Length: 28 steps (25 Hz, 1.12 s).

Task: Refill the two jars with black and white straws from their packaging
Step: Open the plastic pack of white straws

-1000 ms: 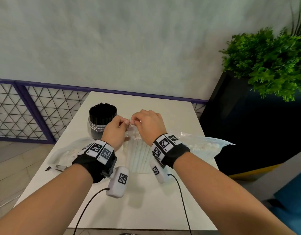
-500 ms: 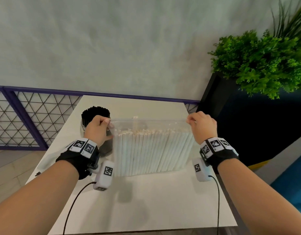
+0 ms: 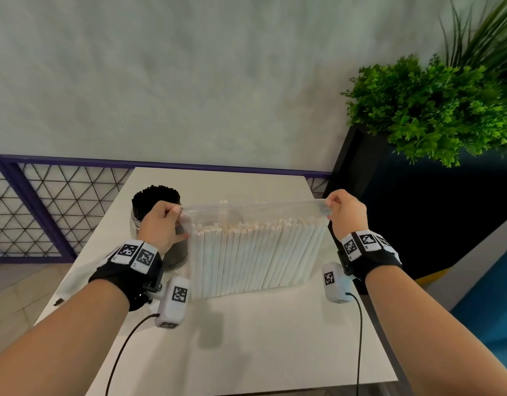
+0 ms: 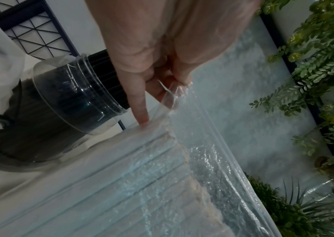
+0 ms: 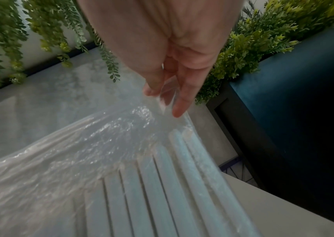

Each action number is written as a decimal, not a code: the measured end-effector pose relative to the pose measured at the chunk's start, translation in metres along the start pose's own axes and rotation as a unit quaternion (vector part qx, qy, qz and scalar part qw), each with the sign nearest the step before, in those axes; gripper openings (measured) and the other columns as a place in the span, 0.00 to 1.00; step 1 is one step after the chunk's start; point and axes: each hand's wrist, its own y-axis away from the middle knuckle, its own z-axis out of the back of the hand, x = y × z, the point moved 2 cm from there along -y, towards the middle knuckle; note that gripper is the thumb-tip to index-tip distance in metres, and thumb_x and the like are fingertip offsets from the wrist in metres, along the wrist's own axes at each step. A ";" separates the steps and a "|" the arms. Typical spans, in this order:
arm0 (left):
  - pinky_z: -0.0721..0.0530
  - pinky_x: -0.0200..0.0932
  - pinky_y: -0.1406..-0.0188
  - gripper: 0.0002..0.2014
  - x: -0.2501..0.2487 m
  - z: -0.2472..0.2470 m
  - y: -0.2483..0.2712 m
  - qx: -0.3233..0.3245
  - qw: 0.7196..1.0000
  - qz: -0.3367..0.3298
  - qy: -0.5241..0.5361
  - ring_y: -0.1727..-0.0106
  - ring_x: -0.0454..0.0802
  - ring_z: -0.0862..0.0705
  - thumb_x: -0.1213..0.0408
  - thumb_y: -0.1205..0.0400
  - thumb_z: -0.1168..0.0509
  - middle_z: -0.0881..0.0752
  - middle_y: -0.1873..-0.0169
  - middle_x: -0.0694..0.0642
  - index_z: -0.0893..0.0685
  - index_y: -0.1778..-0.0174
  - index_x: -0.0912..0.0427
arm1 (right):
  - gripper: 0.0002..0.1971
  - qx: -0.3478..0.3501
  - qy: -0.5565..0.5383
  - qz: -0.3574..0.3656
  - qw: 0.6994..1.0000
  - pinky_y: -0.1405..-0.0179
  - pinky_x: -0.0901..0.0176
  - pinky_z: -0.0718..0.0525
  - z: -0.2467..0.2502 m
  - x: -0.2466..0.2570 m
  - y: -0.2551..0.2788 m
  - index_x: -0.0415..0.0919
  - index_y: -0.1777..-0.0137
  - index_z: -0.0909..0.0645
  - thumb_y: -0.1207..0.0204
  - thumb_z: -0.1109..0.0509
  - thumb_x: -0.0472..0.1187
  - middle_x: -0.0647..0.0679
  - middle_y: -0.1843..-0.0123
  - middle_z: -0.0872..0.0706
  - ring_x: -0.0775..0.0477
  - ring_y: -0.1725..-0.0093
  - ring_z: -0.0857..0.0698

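A clear plastic bag (image 3: 255, 212) full of upright white straws (image 3: 255, 258) stands on the white table (image 3: 260, 352), stretched wide between my hands. My left hand (image 3: 161, 224) pinches the bag's top left corner (image 4: 168, 96). My right hand (image 3: 346, 210) pinches the top right corner (image 5: 166, 96). Behind my left hand stands a clear jar (image 3: 149, 221) packed with black straws (image 3: 156, 197); the same jar (image 4: 70, 99) fills the left wrist view. A second jar is not visible.
A dark planter (image 3: 360, 172) with green plants (image 3: 432, 110) stands close to the table's right edge. A purple-framed wire fence (image 3: 32, 201) runs behind and left. An empty clear bag (image 3: 72, 281) lies at the table's left edge. Wrist cables hang over the near table.
My hands, together at the bag's top a second ago, have pulled apart sideways, stretching the bag's mouth flat and wide. Since half a second ago they have barely moved.
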 end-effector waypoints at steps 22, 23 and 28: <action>0.19 0.59 0.38 0.16 -0.014 -0.068 0.026 0.197 0.980 -0.022 0.000 0.38 0.57 0.16 0.54 0.12 0.47 0.12 0.46 0.52 0.13 0.53 0.41 | 0.21 0.064 0.013 0.310 0.949 0.36 0.51 0.23 0.023 0.110 0.016 0.46 0.30 0.26 0.21 0.31 0.50 0.51 0.40 0.19 0.48 0.38 0.24; 0.19 0.62 0.39 0.17 -0.008 -0.061 0.023 0.196 0.980 -0.001 0.019 0.39 0.58 0.17 0.54 0.12 0.48 0.12 0.45 0.54 0.12 0.52 0.42 | 0.25 0.063 0.067 0.257 0.962 0.34 0.44 0.25 0.025 0.092 0.009 0.48 0.27 0.29 0.22 0.33 0.55 0.50 0.35 0.21 0.45 0.34 0.27; 0.24 0.59 0.39 0.20 0.011 -0.041 0.018 0.169 0.978 0.053 0.114 0.46 0.55 0.19 0.56 0.11 0.49 0.13 0.51 0.53 0.10 0.56 0.46 | 0.30 0.151 0.143 0.063 0.976 0.26 0.36 0.35 0.020 0.024 -0.006 0.54 0.20 0.39 0.21 0.37 0.58 0.45 0.21 0.35 0.35 0.22 0.39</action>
